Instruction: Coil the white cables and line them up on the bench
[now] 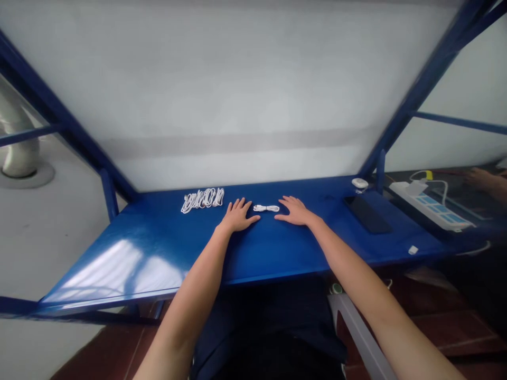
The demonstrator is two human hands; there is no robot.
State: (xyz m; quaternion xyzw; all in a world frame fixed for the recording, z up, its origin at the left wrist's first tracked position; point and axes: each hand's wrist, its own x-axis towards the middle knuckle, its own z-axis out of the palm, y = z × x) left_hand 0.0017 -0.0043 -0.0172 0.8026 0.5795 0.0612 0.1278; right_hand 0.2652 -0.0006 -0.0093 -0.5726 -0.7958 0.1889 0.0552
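Midway along the blue desk (253, 253), a small white cable (266, 208), folded into a short, loose bundle, lies flat between the person's two hands. The left hand (237, 215) rests palm down just beside it, open and empty, with its fingers spread. The right hand (296, 211) sits the same way on the other side, relaxed and holding nothing, its fingertips pointing in toward the cable. Neither hand appears to touch it. Further left on the desk, just past the left hand, lies a larger bunch of white cables (203, 200), looped side by side. To the right, a black rectangular slab (367, 215) lies flat, with a round white object (359, 183) near its far corner and a small white scrap (413, 249) nearer the desk's front edge. Beyond them, a white power strip (430, 207) with blue switches sits on a darker surface, and a co-worker's hand (481, 178) reaches in at the far right. Blue steel framing (433, 76) rises in front of a pale wall (222, 95), and a red-brown tile floor (447, 327) shows below.
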